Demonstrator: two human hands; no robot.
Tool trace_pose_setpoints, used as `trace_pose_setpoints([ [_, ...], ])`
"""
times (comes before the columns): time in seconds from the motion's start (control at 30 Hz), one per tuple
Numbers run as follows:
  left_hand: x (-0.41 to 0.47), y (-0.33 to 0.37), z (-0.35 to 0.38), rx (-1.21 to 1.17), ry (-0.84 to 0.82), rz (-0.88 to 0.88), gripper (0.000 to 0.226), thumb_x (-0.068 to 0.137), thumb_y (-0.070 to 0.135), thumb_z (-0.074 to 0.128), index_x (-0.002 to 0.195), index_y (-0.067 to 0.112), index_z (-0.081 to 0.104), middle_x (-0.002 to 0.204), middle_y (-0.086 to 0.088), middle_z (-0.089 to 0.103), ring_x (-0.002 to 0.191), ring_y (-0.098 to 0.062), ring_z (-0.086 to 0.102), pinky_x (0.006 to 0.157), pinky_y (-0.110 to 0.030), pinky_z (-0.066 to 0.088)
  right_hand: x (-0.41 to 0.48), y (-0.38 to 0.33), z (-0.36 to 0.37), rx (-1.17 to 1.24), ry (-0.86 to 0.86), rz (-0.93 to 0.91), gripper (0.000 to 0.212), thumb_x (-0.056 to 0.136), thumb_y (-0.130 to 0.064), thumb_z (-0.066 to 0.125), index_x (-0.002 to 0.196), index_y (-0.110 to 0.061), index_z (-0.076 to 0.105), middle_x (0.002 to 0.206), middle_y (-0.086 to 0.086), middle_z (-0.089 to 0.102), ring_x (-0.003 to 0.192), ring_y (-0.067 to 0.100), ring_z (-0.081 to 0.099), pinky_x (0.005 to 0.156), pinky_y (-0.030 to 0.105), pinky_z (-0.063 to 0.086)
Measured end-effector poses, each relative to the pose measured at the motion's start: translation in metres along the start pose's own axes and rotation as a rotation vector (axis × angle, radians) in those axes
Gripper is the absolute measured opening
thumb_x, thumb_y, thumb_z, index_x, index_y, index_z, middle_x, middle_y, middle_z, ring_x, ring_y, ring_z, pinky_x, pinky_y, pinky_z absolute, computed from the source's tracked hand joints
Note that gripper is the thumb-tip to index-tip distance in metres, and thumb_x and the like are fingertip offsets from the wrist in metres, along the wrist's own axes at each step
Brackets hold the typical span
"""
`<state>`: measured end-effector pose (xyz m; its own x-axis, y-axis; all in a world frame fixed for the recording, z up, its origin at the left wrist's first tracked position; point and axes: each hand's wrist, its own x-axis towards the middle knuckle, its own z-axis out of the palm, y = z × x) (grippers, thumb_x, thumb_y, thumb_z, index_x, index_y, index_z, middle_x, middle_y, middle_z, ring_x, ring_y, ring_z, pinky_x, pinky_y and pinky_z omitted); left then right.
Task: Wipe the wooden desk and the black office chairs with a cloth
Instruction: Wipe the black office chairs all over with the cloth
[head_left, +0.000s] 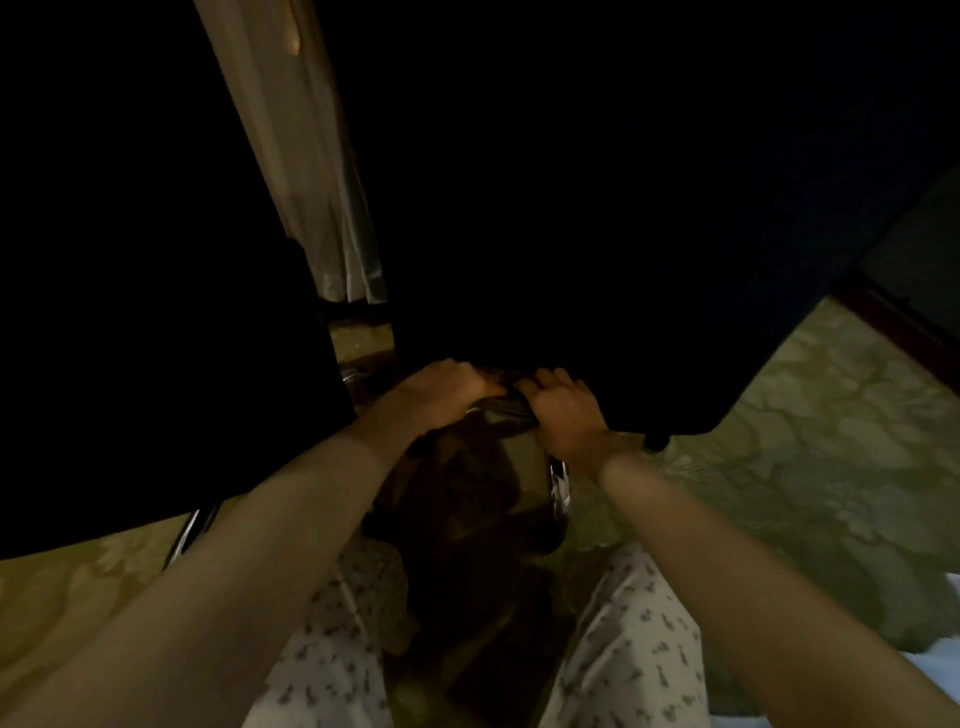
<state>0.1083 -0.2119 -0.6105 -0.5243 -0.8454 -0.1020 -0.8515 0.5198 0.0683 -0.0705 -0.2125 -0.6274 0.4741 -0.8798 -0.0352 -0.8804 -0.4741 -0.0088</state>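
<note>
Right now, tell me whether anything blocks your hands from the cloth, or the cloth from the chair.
Nothing visible does. The left hand and right hand already grip the cloth, which is bunched against the chrome bar under the chair.

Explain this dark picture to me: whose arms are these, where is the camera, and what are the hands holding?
There is no machine here. A person wears one camera on the head, looking forward and down, so the two bare arms are their own. The left hand and right hand meet at a dark cloth, with fingers curled on it, over a shiny metal chair frame. The big dark shapes are the black office chairs. Below lies a green patterned carpet, and a pale curtain hangs behind. No desk is in view.
</note>
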Motion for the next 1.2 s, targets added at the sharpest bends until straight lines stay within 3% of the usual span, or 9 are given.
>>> trace_pose_setpoints([
  [0.07, -0.007, 0.010, -0.015, 0.029, 0.119, 0.092, 0.034, 0.089, 0.012, 0.052, 0.120, 0.019, 0.064, 0.118, -0.010, 0.066, 0.107, -0.030, 0.062, 0.089, -0.038, 0.050, -0.013, -0.001, -0.015, -0.027, 0.046, 0.015, 0.057, 0.091, -0.029, 0.056, 0.143, -0.022, 0.031, 0.143, 0.006, 0.035, 0.133, 0.027, 0.030, 0.102, 0.036, 0.031],
  [0.13, -0.018, 0.025, -0.035, 0.102, 0.179, 0.153, 0.037, 0.090, 0.016, 0.043, 0.119, 0.016, 0.065, 0.118, -0.012, 0.066, 0.109, -0.031, 0.061, 0.091, -0.037, 0.048, -0.030, -0.003, -0.034, -0.054, 0.080, 0.032, 0.061, 0.091, -0.023, 0.057, 0.144, -0.021, 0.028, 0.142, 0.006, 0.034, 0.132, 0.026, 0.030, 0.103, 0.035, 0.031],
  [0.3, -0.032, 0.060, -0.076, 0.281, 0.125, 0.083, 0.048, 0.100, 0.014, 0.035, 0.146, 0.026, 0.033, 0.152, -0.001, 0.030, 0.138, -0.024, 0.030, 0.111, -0.032, 0.025, -0.065, -0.002, -0.075, -0.074, 0.154, 0.040, 0.063, 0.087, -0.016, 0.058, 0.143, -0.018, 0.029, 0.140, 0.008, 0.035, 0.130, 0.028, 0.032, 0.101, 0.037, 0.032],
  [0.5, -0.039, 0.090, -0.109, 0.362, 0.164, 0.038, 0.057, 0.097, 0.008, 0.040, 0.147, 0.030, 0.024, 0.143, -0.003, 0.043, 0.122, -0.025, 0.050, 0.095, -0.039, 0.047, -0.093, 0.005, -0.119, -0.035, 0.263, 0.153, 0.048, 0.084, -0.010, 0.057, 0.131, -0.016, 0.045, 0.131, 0.006, 0.041, 0.124, 0.026, 0.035, 0.099, 0.041, 0.033],
  [0.67, -0.034, 0.111, -0.150, 0.338, 0.337, 0.063, 0.050, 0.096, 0.011, 0.044, 0.144, 0.025, 0.034, 0.136, -0.004, 0.051, 0.116, -0.023, 0.056, 0.092, -0.038, 0.049, -0.104, 0.022, -0.159, 0.088, 0.474, 0.220, 0.044, 0.086, -0.009, 0.054, 0.128, -0.021, 0.052, 0.124, 0.003, 0.045, 0.119, 0.023, 0.036, 0.096, 0.040, 0.030],
  [0.8, -0.028, 0.126, -0.208, 0.267, 0.402, 0.124, 0.046, 0.097, 0.013, 0.047, 0.141, 0.023, 0.040, 0.139, 0.000, 0.048, 0.123, -0.015, 0.049, 0.103, -0.032, 0.041, -0.109, 0.041, -0.202, 0.146, 0.580, 0.221, 0.042, 0.088, -0.009, 0.054, 0.129, -0.019, 0.053, 0.122, 0.004, 0.046, 0.116, 0.023, 0.037, 0.095, 0.037, 0.029],
  [0.93, -0.004, 0.134, -0.259, 0.191, 0.519, 0.192, 0.042, 0.096, 0.016, 0.049, 0.137, 0.025, 0.046, 0.138, 0.004, 0.050, 0.125, -0.011, 0.048, 0.107, -0.025, 0.034, -0.105, 0.069, -0.247, 0.135, 0.842, 0.207, 0.036, 0.080, -0.004, 0.061, 0.115, -0.013, 0.065, 0.108, 0.008, 0.056, 0.104, 0.030, 0.047, 0.082, 0.036, 0.030],
  [1.07, 0.023, 0.142, -0.316, 0.200, 0.540, 0.279, 0.044, 0.090, 0.010, 0.050, 0.133, 0.022, 0.051, 0.131, -0.002, 0.056, 0.118, -0.022, 0.052, 0.101, -0.038, 0.041, -0.097, 0.101, -0.298, 0.108, 0.925, 0.280, 0.034, 0.071, -0.007, 0.067, 0.104, -0.015, 0.070, 0.097, 0.008, 0.059, 0.096, 0.032, 0.049, 0.074, 0.032, 0.026],
  [1.2, 0.044, 0.152, -0.371, 0.239, 0.630, 0.344, 0.045, 0.087, 0.010, 0.050, 0.130, 0.022, 0.055, 0.125, -0.003, 0.059, 0.116, -0.023, 0.050, 0.092, -0.040, 0.046, -0.090, 0.124, -0.339, 0.281, 0.965, 0.384, 0.030, 0.073, -0.010, 0.064, 0.101, -0.017, 0.071, 0.098, 0.006, 0.059, 0.097, 0.029, 0.050, 0.078, 0.038, 0.040],
])
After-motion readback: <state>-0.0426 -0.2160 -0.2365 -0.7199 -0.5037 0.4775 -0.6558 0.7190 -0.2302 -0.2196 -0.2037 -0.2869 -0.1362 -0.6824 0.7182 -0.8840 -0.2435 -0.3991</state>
